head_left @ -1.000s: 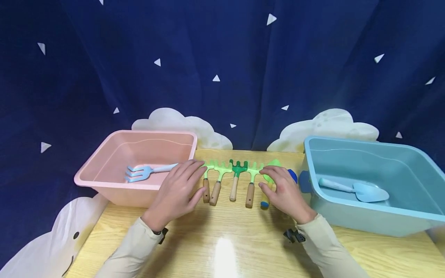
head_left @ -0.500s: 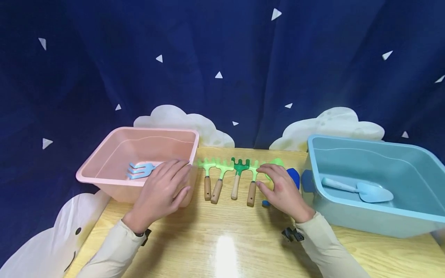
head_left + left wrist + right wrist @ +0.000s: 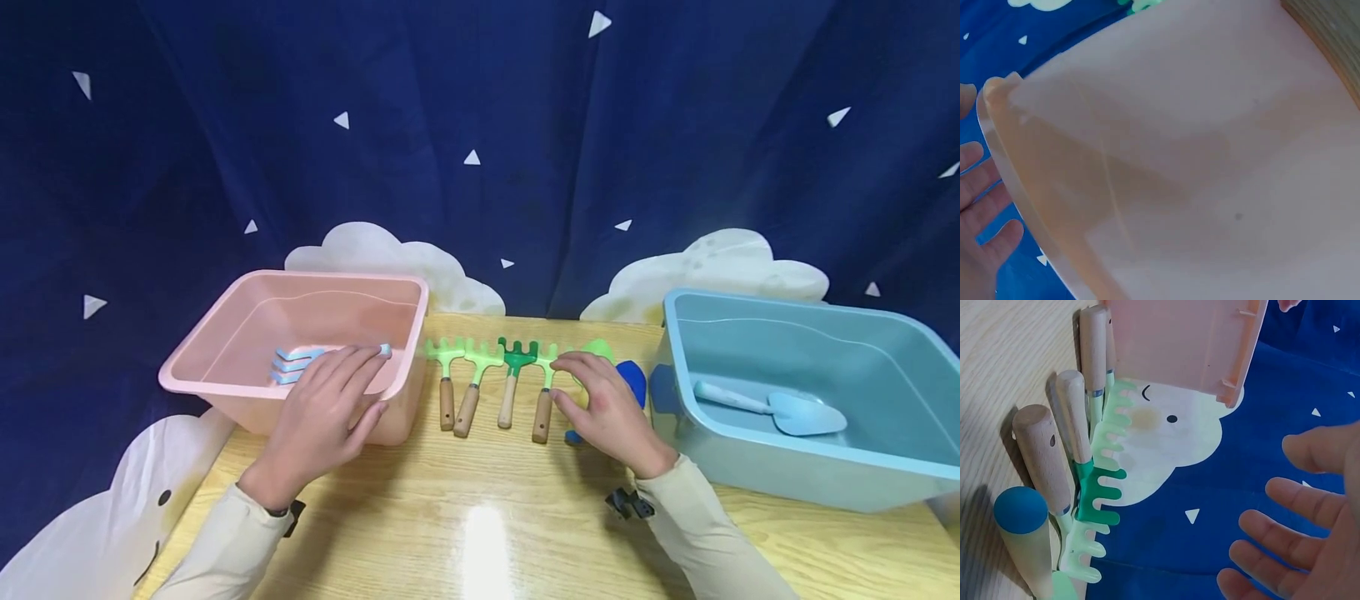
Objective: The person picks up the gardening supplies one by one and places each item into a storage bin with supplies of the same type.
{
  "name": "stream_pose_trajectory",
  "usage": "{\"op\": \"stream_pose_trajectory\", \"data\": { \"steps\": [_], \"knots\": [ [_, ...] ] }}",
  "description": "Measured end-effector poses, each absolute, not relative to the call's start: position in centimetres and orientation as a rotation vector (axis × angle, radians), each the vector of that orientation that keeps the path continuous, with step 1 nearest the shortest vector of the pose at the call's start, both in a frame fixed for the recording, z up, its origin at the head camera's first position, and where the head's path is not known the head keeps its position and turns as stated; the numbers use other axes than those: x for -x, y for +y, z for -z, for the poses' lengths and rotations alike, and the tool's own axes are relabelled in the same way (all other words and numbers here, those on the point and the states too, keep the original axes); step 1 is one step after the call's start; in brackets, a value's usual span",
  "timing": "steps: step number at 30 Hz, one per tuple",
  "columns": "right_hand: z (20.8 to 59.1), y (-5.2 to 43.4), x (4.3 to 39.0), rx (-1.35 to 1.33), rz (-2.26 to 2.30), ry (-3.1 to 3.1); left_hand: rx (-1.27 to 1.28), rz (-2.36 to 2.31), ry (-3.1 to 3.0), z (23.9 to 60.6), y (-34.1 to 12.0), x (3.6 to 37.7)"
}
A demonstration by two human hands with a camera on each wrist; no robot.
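My left hand [image 3: 322,417] is over the front rim of the pink bin [image 3: 225,387], its fingers relaxed and holding nothing. A light blue hand fork [image 3: 296,364] lies inside that bin, its handle partly hidden by the hand. In the left wrist view, spread fingers [image 3: 982,187] appear beyond the bin's rim. My right hand [image 3: 611,408] hovers with loosely bent, unfilled fingers above a light green trowel [image 3: 597,347] and a blue trowel blade [image 3: 632,379], covering parts of both. Beside it is a small rake with a wooden handle [image 3: 542,415].
Further small rakes lie in a row, including a dark green one [image 3: 517,360] and a light green one [image 3: 447,400]. At right, a blue bin [image 3: 795,458] contains a light blue trowel [image 3: 806,414]. A navy curtain [image 3: 480,225] hangs behind the wooden table [image 3: 420,525].
My left hand has moved left, away from the rakes and across the pink bin's front rim. The right hand has stayed nearly still. The head view has shifted slightly.
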State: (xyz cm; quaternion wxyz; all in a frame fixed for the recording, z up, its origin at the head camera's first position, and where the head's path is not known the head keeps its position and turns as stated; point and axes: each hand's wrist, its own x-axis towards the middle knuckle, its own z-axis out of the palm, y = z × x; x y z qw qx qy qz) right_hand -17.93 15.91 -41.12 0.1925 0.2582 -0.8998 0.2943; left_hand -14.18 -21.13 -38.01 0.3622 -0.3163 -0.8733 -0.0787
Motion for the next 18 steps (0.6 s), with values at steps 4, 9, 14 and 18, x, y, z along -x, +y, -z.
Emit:
{"op": "stream_pose_trajectory", "data": {
  "steps": [4,9,14,18],
  "knots": [
    [41.1,15.8,17.9,-0.728,-0.827,-2.532,0.789,0.211,-2.247,38.1,-21.9,14.1],
    [41.2,15.6,17.9,-0.726,-0.835,-2.569,0.753,0.211,-2.232,38.5,-23.0,14.1],
    [41.2,15.5,17.8,-0.713,-0.841,-2.599,0.684,0.216,-2.224,38.8,-24.2,13.8],
    [41.3,15.4,17.8,-0.720,-0.844,-2.596,0.647,0.249,-2.197,39.1,-25.3,13.5]
  ]
}}
